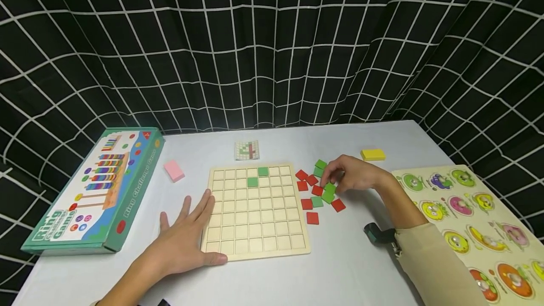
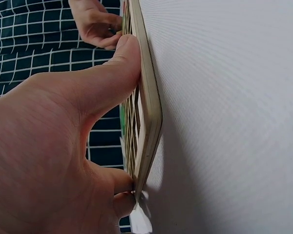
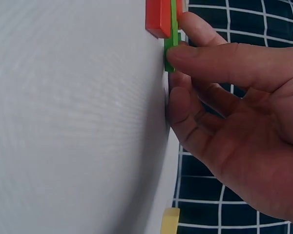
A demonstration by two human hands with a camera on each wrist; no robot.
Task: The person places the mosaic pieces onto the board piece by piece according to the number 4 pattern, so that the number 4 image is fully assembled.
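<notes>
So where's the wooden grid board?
In the head view, the wooden grid board sits lower centre, left hand at its left edge, loose tiles to its right.

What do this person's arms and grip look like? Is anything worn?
The left grip and right grip wear no gloves. The visible left forearm is mostly bare. A plain beige sleeve covers part of the right arm, and a small, dark, rounded device sits beside it.
</notes>
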